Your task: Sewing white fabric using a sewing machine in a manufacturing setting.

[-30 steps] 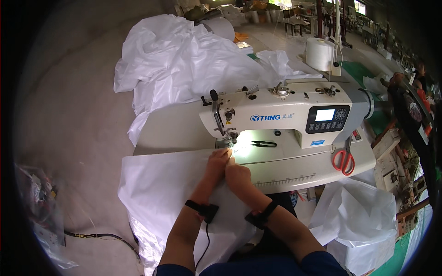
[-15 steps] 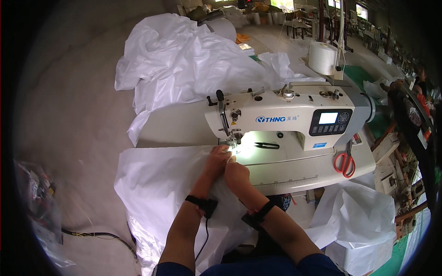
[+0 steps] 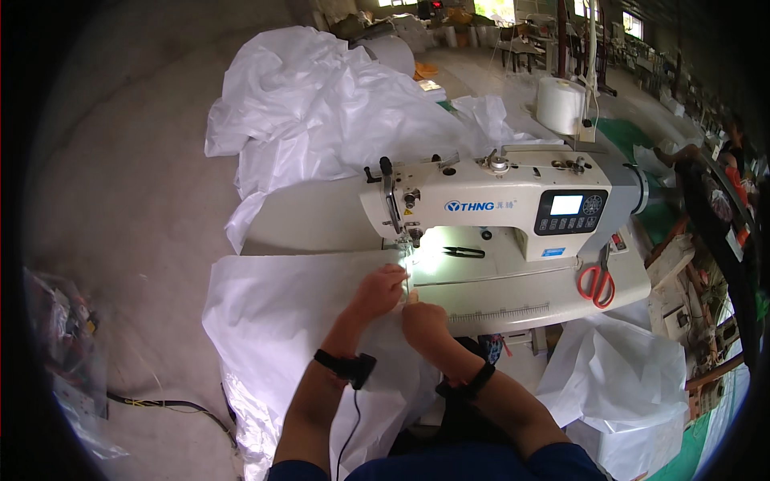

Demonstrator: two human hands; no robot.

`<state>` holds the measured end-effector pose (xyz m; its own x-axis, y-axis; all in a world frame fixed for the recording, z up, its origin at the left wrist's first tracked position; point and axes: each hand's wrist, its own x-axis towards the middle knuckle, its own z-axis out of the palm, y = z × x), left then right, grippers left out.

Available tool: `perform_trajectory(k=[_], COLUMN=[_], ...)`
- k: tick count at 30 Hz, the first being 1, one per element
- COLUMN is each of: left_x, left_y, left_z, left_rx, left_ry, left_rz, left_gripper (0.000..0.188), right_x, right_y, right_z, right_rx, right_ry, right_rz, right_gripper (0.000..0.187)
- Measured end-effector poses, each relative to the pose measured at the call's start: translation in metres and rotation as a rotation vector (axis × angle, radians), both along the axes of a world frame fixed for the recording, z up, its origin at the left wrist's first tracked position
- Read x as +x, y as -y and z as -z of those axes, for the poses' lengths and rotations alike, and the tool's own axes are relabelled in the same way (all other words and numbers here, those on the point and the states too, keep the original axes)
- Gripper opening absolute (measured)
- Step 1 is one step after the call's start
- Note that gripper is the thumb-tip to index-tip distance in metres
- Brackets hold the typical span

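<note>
Sheet (image 3: pixel 297 321), white, lies at the front left of the machine (image 3: pixel 481 186), its right edge reaching the needle end. A white heap (image 3: pixel 321 112) lies behind the machine's left end. The left hand (image 3: pixel 381 290) rests on the sheet just in front of the needle end, fingers close together; whether they pinch, I cannot tell. The right hand (image 3: pixel 423 321), farther in front of the machine, curls narrow at that edge, its hold unclear. Snips (image 3: pixel 465 252) lie under the machine's arm, a cone (image 3: pixel 560 106) stands behind it, and scissors (image 3: pixel 595 284) lie at its right front.
</note>
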<state>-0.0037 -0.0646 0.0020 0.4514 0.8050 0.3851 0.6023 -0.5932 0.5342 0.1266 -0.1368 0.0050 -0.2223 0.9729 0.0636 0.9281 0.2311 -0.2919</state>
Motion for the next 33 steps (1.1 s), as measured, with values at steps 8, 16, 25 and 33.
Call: perform_trajectory(k=[8,16,25,33], left_x=[0.038,0.031,0.031,0.031], left_y=[0.02,0.012,0.01,0.001], left_z=[0.03,0.03,0.033,0.033], left_rx=[0.344,0.317,0.326,0.321], left_ry=[-0.091,-0.151,-0.104,-0.137], left_rz=[-0.31,-0.214,-0.213,-0.209], left_gripper=[0.025,0.02,0.02,0.021], right_x=[0.033,0.042,0.034,0.027], right_y=[0.006,-0.097,-0.114,-0.123], right_z=[0.005,0.023,0.022,0.023], right_rx=[-0.08,-0.278,-0.125,-0.065], right_ry=[0.013,-1.511,-1.68,-1.606], right_rz=[-0.165,0.26,0.164,0.305], right_gripper=[0.023,0.029,0.031,0.028])
